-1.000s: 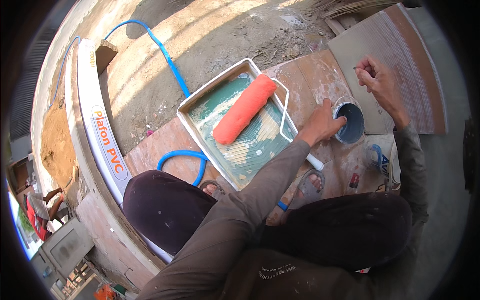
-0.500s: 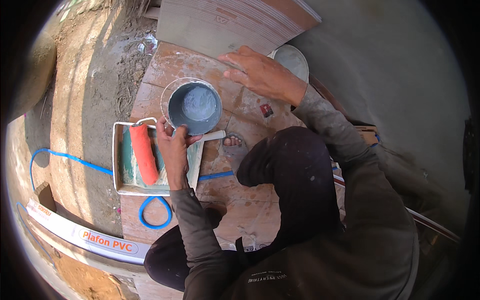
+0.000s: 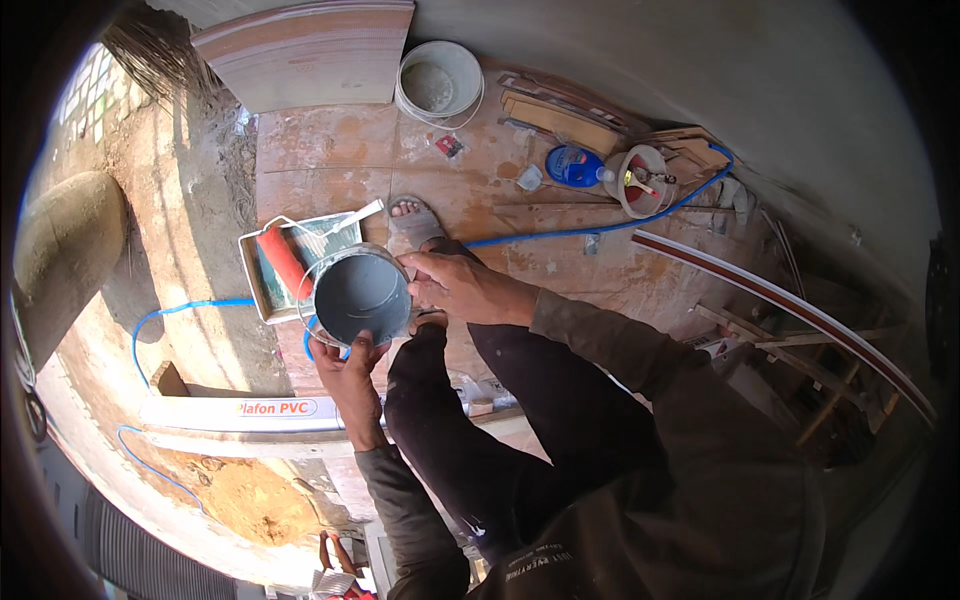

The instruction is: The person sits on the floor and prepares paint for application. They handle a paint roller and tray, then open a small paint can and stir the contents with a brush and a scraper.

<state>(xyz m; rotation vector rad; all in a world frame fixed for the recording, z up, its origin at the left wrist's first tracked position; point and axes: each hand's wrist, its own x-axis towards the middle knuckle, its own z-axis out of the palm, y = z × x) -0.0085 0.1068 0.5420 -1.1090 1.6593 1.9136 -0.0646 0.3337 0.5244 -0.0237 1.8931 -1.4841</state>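
Note:
My left hand [image 3: 350, 370] grips the near rim of a small bucket [image 3: 360, 295] with grey inside and a wire handle, thumb over the edge. My right hand [image 3: 450, 285] has its fingers closed at the bucket's right side. The bucket is held over the white-rimmed paint tray [image 3: 256, 288], in which an orange roller [image 3: 283, 260] lies with its white handle [image 3: 355, 220] reaching past the rim. My sandalled foot [image 3: 410, 220] is beside the tray.
Around me are a leaning board [image 3: 300, 60], white bucket [image 3: 440, 80], blue jug [image 3: 575, 166], container of brushes [image 3: 640, 180], blue hose [image 3: 520, 238], long white panel [image 3: 200, 410], wood scraps [image 3: 760, 330] and a wall [image 3: 760, 80]. Another person [image 3: 335, 570] shows at the bottom edge.
The small bucket has been lifted from the floor in my left hand. My right hand has come down onto its side. The view has swung, showing more floor and wall at right.

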